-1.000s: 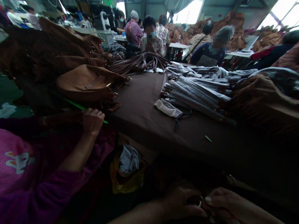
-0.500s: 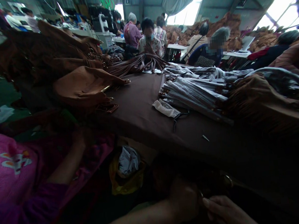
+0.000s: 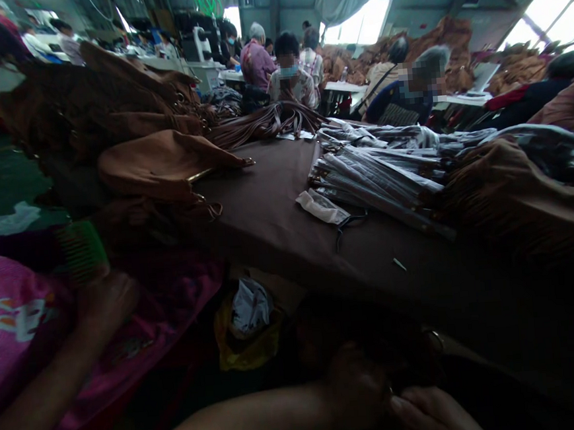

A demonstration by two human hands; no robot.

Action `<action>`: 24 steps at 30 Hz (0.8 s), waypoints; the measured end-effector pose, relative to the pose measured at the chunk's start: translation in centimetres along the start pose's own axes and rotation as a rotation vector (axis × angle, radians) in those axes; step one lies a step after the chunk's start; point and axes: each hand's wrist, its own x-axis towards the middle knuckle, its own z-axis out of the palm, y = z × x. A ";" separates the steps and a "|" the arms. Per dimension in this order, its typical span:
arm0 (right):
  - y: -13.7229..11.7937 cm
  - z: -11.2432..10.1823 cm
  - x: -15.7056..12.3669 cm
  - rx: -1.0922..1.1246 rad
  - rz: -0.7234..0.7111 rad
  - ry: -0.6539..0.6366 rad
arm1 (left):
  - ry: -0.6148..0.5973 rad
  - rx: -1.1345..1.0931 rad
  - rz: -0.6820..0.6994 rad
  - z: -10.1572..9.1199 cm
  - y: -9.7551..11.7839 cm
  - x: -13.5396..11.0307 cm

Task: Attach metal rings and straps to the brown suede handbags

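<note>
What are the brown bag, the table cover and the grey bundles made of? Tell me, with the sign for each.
Brown bag: looks like matte suede or faux suede, soft folds, no shine. Table cover: apparently woven cloth, flat and dull. Grey bundles: seemingly clear plastic film around strips, with glossy crinkled glints.

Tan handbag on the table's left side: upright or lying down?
Lying down: the tan handbag rests on its side atop other brown bags, its tip pointing across the table.
</note>
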 end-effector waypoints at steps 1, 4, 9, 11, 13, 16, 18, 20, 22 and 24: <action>0.3 0.2 0.1 0.036 -0.019 0.030 | 0.002 -0.009 -0.031 0.3 0.1 0.0; 0.9 0.6 0.3 0.187 0.018 0.022 | -0.003 -0.013 -0.064 0.8 0.0 0.1; 1.1 0.1 0.5 0.210 0.263 -0.120 | -0.003 -0.029 0.073 0.2 -0.7 -0.5; 0.7 -0.2 0.5 0.119 0.203 -0.183 | -0.052 -0.043 0.124 -0.4 -0.8 -0.7; 0.2 -0.5 0.3 0.033 0.081 -0.207 | -0.076 -0.083 0.121 -0.9 -0.8 -0.7; -0.3 -0.7 -0.1 -0.136 -0.125 -0.053 | -0.103 -0.189 -0.066 -1.4 -0.3 0.0; -0.1 -0.6 -0.1 -0.192 -0.193 0.094 | -0.176 -0.224 -0.232 -1.7 0.4 0.9; 0.4 -0.3 0.1 -0.059 -0.116 0.126 | -0.246 -0.194 -0.282 -2.3 1.3 1.8; 0.6 -0.2 0.3 0.134 0.032 0.041 | -0.212 -0.155 -0.213 -4.0 2.0 2.5; 0.4 -0.3 0.3 0.249 0.146 -0.072 | -0.060 -0.173 -0.127 -7.3 1.7 2.6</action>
